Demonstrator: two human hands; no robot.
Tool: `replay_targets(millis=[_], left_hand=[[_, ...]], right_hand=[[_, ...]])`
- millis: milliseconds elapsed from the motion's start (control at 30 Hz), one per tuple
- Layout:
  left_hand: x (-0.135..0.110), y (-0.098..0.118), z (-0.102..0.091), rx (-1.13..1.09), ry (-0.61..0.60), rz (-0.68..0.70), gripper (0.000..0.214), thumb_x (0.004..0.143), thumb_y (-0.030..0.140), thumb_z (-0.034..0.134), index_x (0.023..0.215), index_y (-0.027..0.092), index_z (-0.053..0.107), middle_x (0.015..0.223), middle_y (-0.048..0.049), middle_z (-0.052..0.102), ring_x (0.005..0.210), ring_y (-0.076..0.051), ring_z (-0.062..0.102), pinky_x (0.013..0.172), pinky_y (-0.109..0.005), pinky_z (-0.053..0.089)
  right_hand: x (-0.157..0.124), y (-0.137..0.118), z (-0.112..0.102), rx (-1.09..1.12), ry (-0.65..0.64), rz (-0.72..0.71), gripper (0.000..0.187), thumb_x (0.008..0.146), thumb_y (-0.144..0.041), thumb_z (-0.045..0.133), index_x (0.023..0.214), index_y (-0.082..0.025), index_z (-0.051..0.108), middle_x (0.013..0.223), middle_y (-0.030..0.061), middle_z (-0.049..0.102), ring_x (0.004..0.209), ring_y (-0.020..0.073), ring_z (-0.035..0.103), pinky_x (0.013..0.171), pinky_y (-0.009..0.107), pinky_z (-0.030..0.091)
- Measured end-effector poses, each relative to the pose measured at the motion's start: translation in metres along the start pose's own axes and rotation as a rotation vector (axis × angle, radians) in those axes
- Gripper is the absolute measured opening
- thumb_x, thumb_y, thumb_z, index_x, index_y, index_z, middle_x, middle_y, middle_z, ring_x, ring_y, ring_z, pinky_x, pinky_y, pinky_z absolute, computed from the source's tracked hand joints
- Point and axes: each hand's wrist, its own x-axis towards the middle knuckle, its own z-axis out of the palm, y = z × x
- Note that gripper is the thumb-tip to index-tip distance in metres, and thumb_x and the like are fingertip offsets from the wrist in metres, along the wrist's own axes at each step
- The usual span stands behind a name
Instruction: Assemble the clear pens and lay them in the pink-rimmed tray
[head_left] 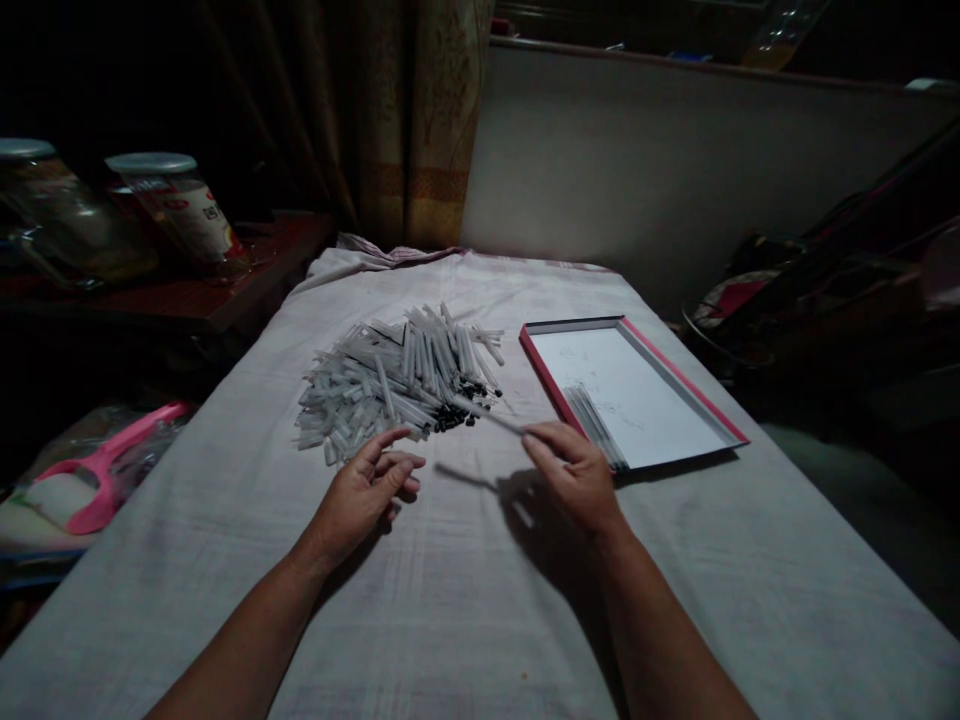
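Observation:
In my right hand point(570, 470), thumb and fingers pinch one end of a thin grey translucent tube point(489, 413), much like a pen. Its far end points left over the pile, above the cloth. My left hand point(369, 482) is empty, its fingers apart and loosely bent, just in front of the pile. That pile point(360, 385) is made of many clear plastic tubes; black ends show along its right front side. To the right, a shallow white-bottomed box tray point(645, 390) with red sides holds a row of slim tubes point(594, 425) along its left side.
A pale cloth point(442, 600) covers the work surface. On a dark red side table point(262, 270) at left stand a lidded jar point(180, 210) and a glass pitcher point(75, 220). A pink plastic handle point(105, 465) lies low at left. Behind are a curtain point(412, 120) and a wall point(600, 170).

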Motion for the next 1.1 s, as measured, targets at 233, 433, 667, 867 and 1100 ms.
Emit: replay_targets(millis=[233, 433, 667, 867, 1100], left_hand=[[-0.001, -0.004, 0.001, 0.038, -0.015, 0.024, 0.061, 0.070, 0.059, 0.074, 0.113, 0.017, 0.062, 0.091, -0.0082, 0.068, 0.069, -0.017, 0.066, 0.041, -0.017, 0.039], [0.000, -0.006, 0.001, 0.044, -0.026, 0.000, 0.057, 0.068, 0.059, 0.075, 0.106, 0.018, 0.065, 0.087, -0.0065, 0.068, 0.067, -0.017, 0.066, 0.042, -0.017, 0.037], [0.001, -0.007, 0.000, 0.054, -0.034, -0.008, 0.057, 0.068, 0.059, 0.075, 0.105, 0.018, 0.065, 0.085, -0.0064, 0.068, 0.065, -0.016, 0.065, 0.041, -0.017, 0.036], [0.000, -0.006, 0.001, 0.042, -0.037, -0.007, 0.056, 0.068, 0.059, 0.076, 0.105, 0.018, 0.066, 0.085, -0.0056, 0.067, 0.066, -0.015, 0.063, 0.042, -0.017, 0.036], [0.000, -0.007, 0.000, 0.050, -0.037, -0.012, 0.057, 0.068, 0.059, 0.077, 0.105, 0.017, 0.067, 0.084, -0.0069, 0.068, 0.066, -0.016, 0.064, 0.043, -0.017, 0.036]], right_hand=[[0.029, 0.048, -0.086, -0.657, 0.300, 0.471, 0.038, 0.081, -0.041, 0.054, 0.096, -0.016, 0.080, 0.105, 0.0160, 0.075, 0.098, 0.0337, 0.067, 0.083, 0.041, 0.050], [0.029, 0.061, -0.098, -1.024, -0.005, 0.573, 0.037, 0.083, -0.039, 0.051, 0.100, -0.025, 0.081, 0.102, 0.0136, 0.077, 0.102, 0.0360, 0.066, 0.080, 0.043, 0.047], [0.041, 0.056, -0.107, -1.008, -0.200, 0.597, 0.036, 0.081, -0.035, 0.056, 0.108, -0.027, 0.079, 0.107, 0.0092, 0.077, 0.098, 0.0301, 0.069, 0.072, 0.034, 0.048], [0.054, 0.056, -0.105, -0.943, -0.297, 0.576, 0.033, 0.077, -0.025, 0.058, 0.101, -0.024, 0.079, 0.101, 0.0065, 0.078, 0.091, 0.0248, 0.070, 0.068, 0.030, 0.046], [0.060, 0.061, -0.110, -0.942, -0.385, 0.563, 0.027, 0.078, -0.025, 0.059, 0.093, -0.022, 0.081, 0.091, 0.0070, 0.078, 0.081, 0.0233, 0.071, 0.065, 0.029, 0.046]])
